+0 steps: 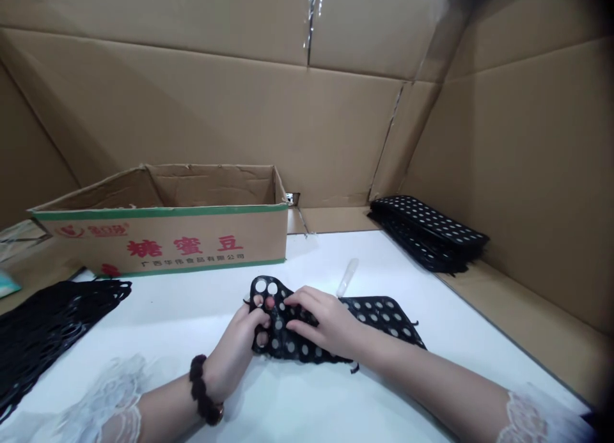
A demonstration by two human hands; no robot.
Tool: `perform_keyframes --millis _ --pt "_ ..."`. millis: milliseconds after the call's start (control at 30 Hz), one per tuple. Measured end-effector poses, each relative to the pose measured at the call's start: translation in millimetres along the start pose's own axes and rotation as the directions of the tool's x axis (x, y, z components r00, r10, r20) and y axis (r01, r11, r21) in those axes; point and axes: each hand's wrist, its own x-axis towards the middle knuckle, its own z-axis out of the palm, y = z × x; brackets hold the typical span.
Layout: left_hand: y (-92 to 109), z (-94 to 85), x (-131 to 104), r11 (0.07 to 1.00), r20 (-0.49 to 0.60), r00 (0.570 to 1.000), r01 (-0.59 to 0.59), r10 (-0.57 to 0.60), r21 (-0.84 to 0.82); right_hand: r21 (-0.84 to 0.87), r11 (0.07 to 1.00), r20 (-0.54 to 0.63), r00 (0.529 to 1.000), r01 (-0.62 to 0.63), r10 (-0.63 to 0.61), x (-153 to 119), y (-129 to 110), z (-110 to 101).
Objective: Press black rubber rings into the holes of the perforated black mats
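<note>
A black sheet with rows of round holes lies on the white table, its left end raised a little. Most of its holes show pale discs, while a few at the left end look open. My left hand grips that left end, with fingertips behind it showing through the holes. My right hand rests over the middle of the sheet, thumb and fingers bent against its surface; whether a small piece sits between them is hidden. Just behind the sheet is a small clear plastic piece.
An open cardboard box with red lettering stands at the back left. Black perforated material is heaped at the left. A stack of dotted black sheets lies at the back right. Tall cardboard walls surround the white table.
</note>
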Motion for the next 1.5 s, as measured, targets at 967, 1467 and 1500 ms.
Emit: perform_keyframes --millis 967,1467,1500 --pt "-3.4 -3.5 1.1 0.878 0.281 0.943 -0.280 0.177 0.387 -0.436 0.808 0.189 0.918 0.397 -0.349 2.4 4.5 13.3" --pt "-5.5 -2.3 3.6 0.942 0.373 0.917 -0.241 0.142 0.233 0.151 0.967 -0.003 0.978 -0.206 0.209 1.9 -2.1 3.5" --pt "-5.9 -1.9 3.3 0.942 0.370 0.918 -0.241 0.144 0.233 0.199 0.950 -0.017 0.969 -0.240 0.248 2.5 -2.3 3.6"
